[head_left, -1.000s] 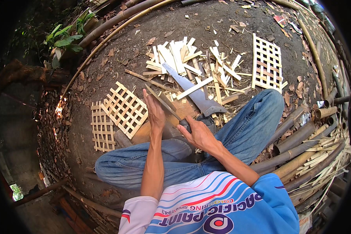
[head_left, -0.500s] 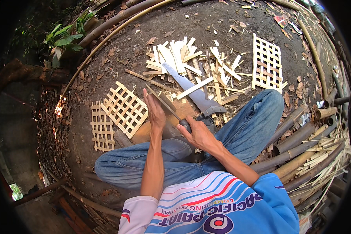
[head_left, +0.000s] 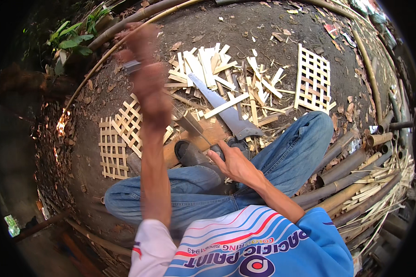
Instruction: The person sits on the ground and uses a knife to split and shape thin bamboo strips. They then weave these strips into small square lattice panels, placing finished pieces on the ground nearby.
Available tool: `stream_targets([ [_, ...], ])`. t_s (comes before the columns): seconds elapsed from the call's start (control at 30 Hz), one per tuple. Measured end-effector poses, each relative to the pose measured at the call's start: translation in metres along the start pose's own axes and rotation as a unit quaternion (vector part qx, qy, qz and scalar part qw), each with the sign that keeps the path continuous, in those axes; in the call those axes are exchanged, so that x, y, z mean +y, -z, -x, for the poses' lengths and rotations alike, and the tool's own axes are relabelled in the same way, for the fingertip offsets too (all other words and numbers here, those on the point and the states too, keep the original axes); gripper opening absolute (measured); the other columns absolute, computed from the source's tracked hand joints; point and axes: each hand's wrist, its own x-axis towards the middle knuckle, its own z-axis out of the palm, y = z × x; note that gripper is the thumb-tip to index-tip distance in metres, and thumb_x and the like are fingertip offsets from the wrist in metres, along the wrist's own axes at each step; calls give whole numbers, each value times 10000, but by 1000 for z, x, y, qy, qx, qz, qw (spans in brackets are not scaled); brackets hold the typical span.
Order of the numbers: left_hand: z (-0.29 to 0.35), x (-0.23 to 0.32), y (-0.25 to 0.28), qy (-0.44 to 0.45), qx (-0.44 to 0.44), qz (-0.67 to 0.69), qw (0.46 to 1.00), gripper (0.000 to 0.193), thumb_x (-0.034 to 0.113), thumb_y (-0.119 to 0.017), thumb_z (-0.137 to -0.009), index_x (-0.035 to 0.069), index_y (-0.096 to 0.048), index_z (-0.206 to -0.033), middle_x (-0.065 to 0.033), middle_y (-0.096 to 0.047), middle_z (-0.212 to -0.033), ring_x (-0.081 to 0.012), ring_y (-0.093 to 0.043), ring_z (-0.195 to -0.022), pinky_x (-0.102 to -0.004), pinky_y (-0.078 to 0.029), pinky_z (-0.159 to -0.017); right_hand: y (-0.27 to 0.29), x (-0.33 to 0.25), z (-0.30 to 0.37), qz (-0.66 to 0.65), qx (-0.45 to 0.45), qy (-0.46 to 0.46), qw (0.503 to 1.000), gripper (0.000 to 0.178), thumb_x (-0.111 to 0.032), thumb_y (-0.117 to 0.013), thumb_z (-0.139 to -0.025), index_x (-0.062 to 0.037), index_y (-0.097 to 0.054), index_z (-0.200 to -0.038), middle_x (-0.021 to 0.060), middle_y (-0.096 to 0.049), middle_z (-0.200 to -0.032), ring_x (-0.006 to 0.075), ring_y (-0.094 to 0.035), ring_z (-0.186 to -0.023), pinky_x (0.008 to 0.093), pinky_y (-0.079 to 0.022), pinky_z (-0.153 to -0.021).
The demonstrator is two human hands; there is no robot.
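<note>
My left hand [head_left: 145,78] is raised on the left, smeared by motion, so its fingers are hard to make out. A small greyish, shiny patch shows at its edge; I cannot tell what it is. In front of my lap, my right hand [head_left: 231,161] grips the dark handle of a large knife [head_left: 192,125], its blade slanting up and left over a wooden block [head_left: 212,131]. Past the knife, a handsaw [head_left: 229,113] with a dark handle lies among pale bamboo strips [head_left: 208,67]. One loose strip crosses the saw blade.
Two woven bamboo lattices [head_left: 113,147] lie at the left, partly behind my left arm. Another lattice [head_left: 313,78] is at the far right. Bamboo poles [head_left: 346,166] and thin split strips [head_left: 383,184] are heaped at the right. A long pole [head_left: 85,78] bounds the left side.
My left hand has left the side of the knife blade, where it was flat with fingers stretched, and swung up and left. My right hand keeps its hold on the knife.
</note>
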Motion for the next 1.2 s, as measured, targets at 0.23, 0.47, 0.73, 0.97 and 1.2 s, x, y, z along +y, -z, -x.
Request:
stream_targets([
  [0.23, 10, -43, -56, -13, -183, -173, 968, 607, 417, -198, -1059, 32, -363, -1498, -114, -377, -1545, -277, -198, -1498, -464, -39, -1231, -18, 61, 2, 71, -7, 10, 997, 467, -399, -556, -976, 55, -553, -1084, 352, -622, -804, 517, -612, -826, 568, -454, -752],
  [0.47, -9, -38, -58, 124, -278, -154, 940, 645, 524, -165, -1043, 132, -424, -1485, -134, -571, -1380, -301, -241, -1480, -459, -31, -1234, -13, 90, -33, 136, -111, -84, 981, 603, -457, -499, -983, 131, -561, -1099, 394, -628, -983, 531, -612, -978, 546, -477, -877],
  [0.73, -20, -11, -30, 232, -115, -170, 951, 647, 544, -300, -1014, 62, -728, -1075, -211, -710, -1038, -326, -659, -1074, -468, -273, -1175, -6, 86, -32, 139, -129, -91, 978, 628, -467, -493, -975, 147, -607, -1035, 388, -637, -988, 508, -625, -1002, 523, -488, -893],
  [0.97, 49, -24, 4, 300, -75, -94, 946, 401, 334, -437, -1020, 28, -664, -1147, -210, -666, -1026, -389, -632, -1017, -461, -450, -963, -7, 87, -29, 120, -92, -122, 981, 630, -469, -469, -986, 144, -611, -1031, 388, -634, -1013, 495, -626, -1023, 514, -479, -910],
  [1.2, 70, -29, -6, 269, 33, -29, 962, 243, 154, -668, -919, 68, -713, -1142, -199, -547, -1390, -369, -530, -1291, -401, -440, -1057, -6, 89, -32, 35, -46, -137, 989, 637, -482, -443, -996, 139, -571, -1064, 373, -642, -1001, 478, -637, -1016, 512, -475, -909],
])
